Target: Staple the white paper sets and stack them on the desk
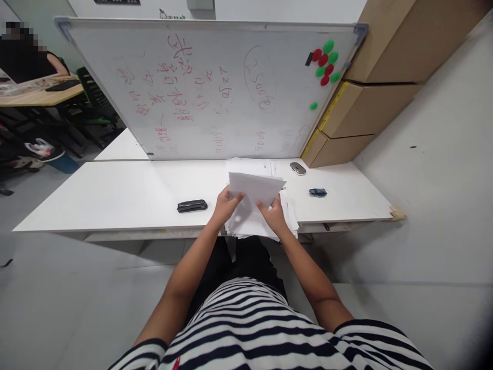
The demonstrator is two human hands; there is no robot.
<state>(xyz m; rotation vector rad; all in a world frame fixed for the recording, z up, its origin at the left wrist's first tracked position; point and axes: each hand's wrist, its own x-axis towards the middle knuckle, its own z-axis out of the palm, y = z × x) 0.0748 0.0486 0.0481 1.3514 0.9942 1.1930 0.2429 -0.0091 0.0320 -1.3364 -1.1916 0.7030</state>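
My left hand (227, 205) and my right hand (274, 211) hold white sheets of paper (254, 186) between them. Each thumb lies on top of the paper, and the other fingers are tucked behind its edges. The held sheets are raised and tilted above a loose stack of paper (287, 216) at the desk's front edge. How many sheets I hold cannot be made out. More papers (250, 165) lie behind, towards the whiteboard. To the left of my left hand is a black stapler (192, 206).
On the white desk (115, 195), a computer mouse (298, 168) and a small dark blue item (318, 192) lie to the right. A whiteboard (215, 92) with red writing and magnets stands behind. Cardboard boxes (370, 110) are stacked at its right. A person sits at another desk (42, 97), far left.
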